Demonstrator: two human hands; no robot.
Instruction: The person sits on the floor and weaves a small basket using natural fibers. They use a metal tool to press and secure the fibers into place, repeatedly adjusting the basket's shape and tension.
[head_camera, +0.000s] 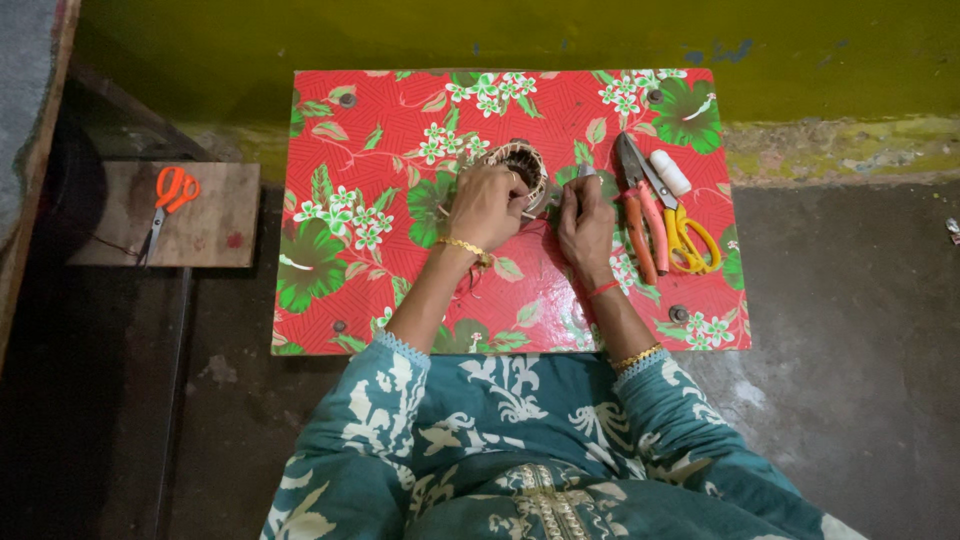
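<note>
The left hand (487, 205) is closed around a small, partly woven basket (522, 165) on the red flowered tabletop (340, 290), its rim strands loose (unfinished, I judge), while the right hand (585, 225) pinches a thin tool (584, 172) beside it, with cutters (640, 205) and yellow scissors (690, 240) nearby.

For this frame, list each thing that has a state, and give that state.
Left hand: gripping the round wound coil.
Right hand: pinching a small tool at the coil.
Pliers: lying closed.
Yellow scissors: lying closed.
Orange scissors: lying on the side board, untouched.
</note>
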